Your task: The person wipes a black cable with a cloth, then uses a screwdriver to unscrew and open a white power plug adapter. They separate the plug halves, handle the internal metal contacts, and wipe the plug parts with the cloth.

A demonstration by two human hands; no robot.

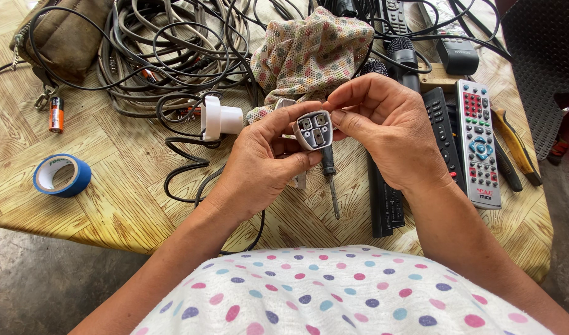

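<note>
Plug body, grey-white, its open inner face with metal contacts turned up toward the camera, held above the table between both hands. Left hand: thumb and fingers closed on the plug body from the left and below. The same hand also grips a screwdriver, dark handle against the fingers, thin shaft pointing down toward the table. Right hand: fingertips pinched together at the plug body's upper right edge, touching it.

Table, covered in yellowish wood-pattern cloth. White plug cover, lying just left of the hands, joined to a black cord that loops across the cloth. Tangle of black cables at the top. Patterned mesh cloth behind the hands. Blue tape roll far left; small battery above it. Black remote and grey remote side by side at right, yellow-handled pliers beyond them. Microphone near the top.
</note>
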